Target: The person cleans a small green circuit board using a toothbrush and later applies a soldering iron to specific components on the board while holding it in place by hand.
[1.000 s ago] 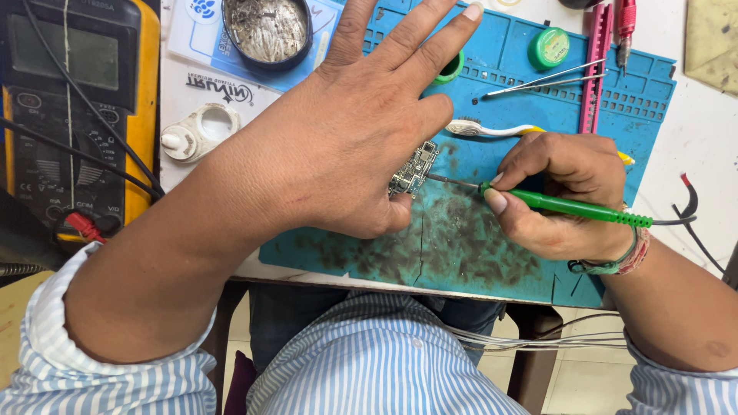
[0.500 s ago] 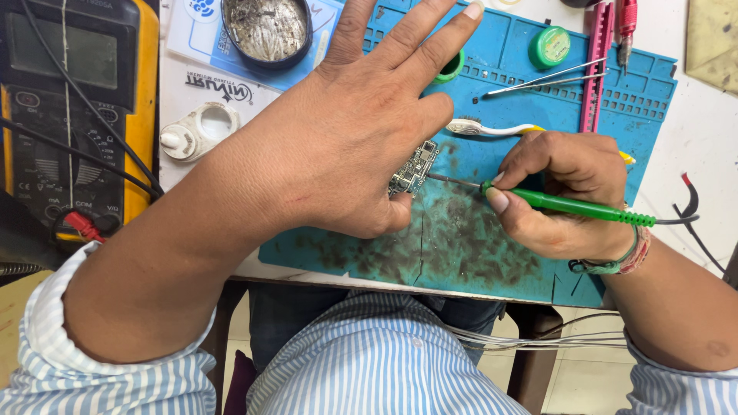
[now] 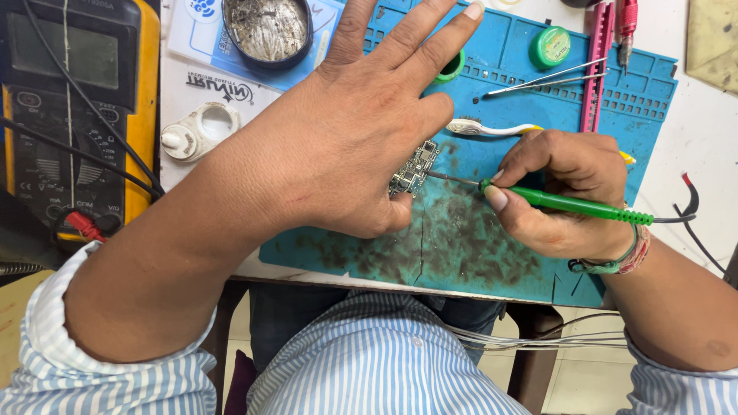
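Note:
My left hand (image 3: 361, 131) lies flat, palm down, on a small circuit board (image 3: 415, 167) on the blue work mat (image 3: 477, 246), pressing it in place; most of the board is hidden under the hand. A green-handled soldering iron (image 3: 569, 204) is gripped like a pen in my right hand (image 3: 565, 196). Its metal tip touches the board's right edge. A cable runs off the iron's back end to the right.
A yellow multimeter (image 3: 77, 115) with leads sits at the left. A round metal tin (image 3: 267, 29) and a white plastic holder (image 3: 198, 132) lie behind the left hand. On the mat's far side are a toothbrush (image 3: 492, 127), tweezers (image 3: 546, 78), green pots (image 3: 550, 46) and pink tools (image 3: 593, 69).

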